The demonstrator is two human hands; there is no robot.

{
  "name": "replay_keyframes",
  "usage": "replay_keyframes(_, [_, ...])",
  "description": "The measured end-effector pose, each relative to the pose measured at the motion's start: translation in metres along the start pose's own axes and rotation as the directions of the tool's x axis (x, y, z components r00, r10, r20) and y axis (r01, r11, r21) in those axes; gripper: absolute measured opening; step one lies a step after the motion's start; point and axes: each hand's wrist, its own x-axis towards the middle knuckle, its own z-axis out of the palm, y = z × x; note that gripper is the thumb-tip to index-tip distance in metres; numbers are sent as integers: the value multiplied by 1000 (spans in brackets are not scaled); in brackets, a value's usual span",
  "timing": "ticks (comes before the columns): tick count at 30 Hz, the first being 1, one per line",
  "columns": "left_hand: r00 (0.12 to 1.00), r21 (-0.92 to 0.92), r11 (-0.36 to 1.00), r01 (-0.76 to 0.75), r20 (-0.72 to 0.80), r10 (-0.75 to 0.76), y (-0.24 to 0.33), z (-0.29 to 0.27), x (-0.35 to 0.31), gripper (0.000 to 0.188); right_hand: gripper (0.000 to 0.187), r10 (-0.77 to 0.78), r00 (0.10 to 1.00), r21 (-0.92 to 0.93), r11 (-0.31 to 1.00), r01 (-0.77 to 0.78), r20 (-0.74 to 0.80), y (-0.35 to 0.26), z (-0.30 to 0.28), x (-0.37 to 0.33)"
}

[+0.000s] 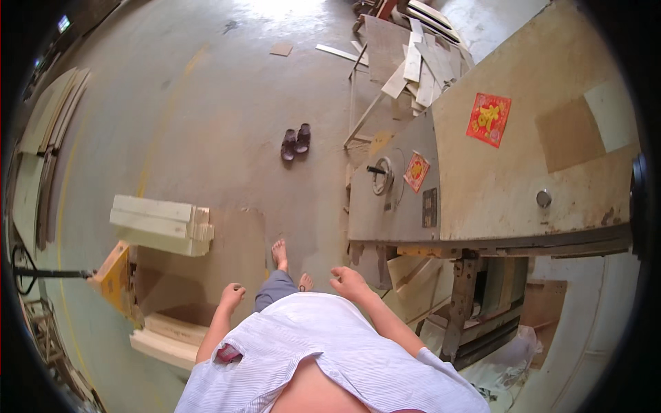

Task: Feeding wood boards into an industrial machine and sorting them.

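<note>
My left hand (pixel 233 296) hangs beside my body, fingers loosely bent and holding nothing. Nearest to it is a brown board platform (pixel 241 234) carrying stacked pale planks (pixel 153 219). On the other side my right hand (pixel 349 283) is held out with its fingers relaxed and nothing in them. It touches nothing and is close to the lower edge of a large grey and tan machine (pixel 496 193). A handwheel (pixel 382 175) with a black handle sits on the machine's grey panel. My bare feet (pixel 279 255) show on the floor between.
A pair of dark sandals (pixel 295 143) lies on the floor ahead. Wood offcuts (pixel 420 65) are heaped on a stand beyond the machine. At left are a yellow pallet-truck part (pixel 113 281) and leaning boards (pixel 51 117). More planks (pixel 165 341) lie low at left.
</note>
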Motion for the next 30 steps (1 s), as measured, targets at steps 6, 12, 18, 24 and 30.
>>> replay_keyframes(6, [1000, 19, 1000, -20, 12, 20, 124, -37, 99, 51, 50, 12, 1000, -1, 1000, -12, 27, -41, -41, 82])
replay_keyframes(12, [995, 19, 997, -76, 69, 74, 239, -49, 168, 54, 53, -26, 991, 114, 993, 41, -131, -74, -72, 170])
replay_keyframes(18, [982, 56, 984, -166, 100, 160, 334, -56, 237, 56, 53, 2, 997, 230, 973, 15, -74, -93, -115, 247])
replay_keyframes(24, [997, 123, 990, -72, 45, 67, 408, -74, 274, 51, 48, 12, 995, 262, 965, 13, -94, -102, -182, 331])
replay_keyframes(30, [997, 128, 991, 44, 57, -51, 482, -99, 309, 53, 44, -46, 976, 316, 942, 114, -213, -94, -245, 431])
